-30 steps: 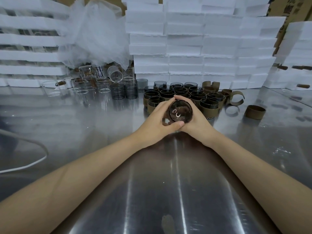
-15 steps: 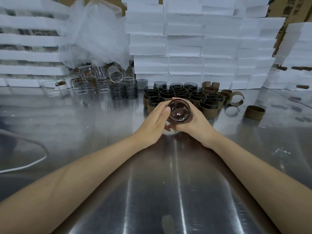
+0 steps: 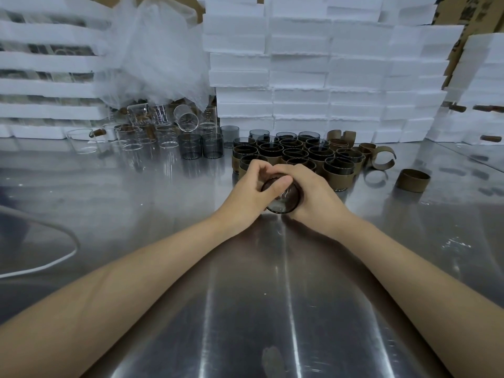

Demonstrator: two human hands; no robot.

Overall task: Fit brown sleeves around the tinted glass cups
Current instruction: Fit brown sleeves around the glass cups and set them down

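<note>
A tinted glass cup (image 3: 283,199) lies tilted between both hands, its base turned toward me. My left hand (image 3: 252,188) grips it from the left with the thumb over its top. My right hand (image 3: 313,190) wraps it from the right. Any sleeve on it is hidden by the fingers. Just behind the hands stands a cluster of sleeved tinted cups (image 3: 294,154). Two bare tinted cups (image 3: 201,145) stand to the left of that cluster. Loose brown sleeves (image 3: 383,159) lie to the right, and one closed brown sleeve (image 3: 412,180) sits apart.
Clear glass cups (image 3: 141,136) crowd the back left under crumpled plastic wrap (image 3: 155,50). Stacked white foam trays (image 3: 327,69) wall off the back of the steel table (image 3: 245,309). A white cable (image 3: 54,257) curves at the left edge.
The cup has tipped and turned in my hands. My left thumb has come over its top, and both hands have closed more tightly around it.
</note>
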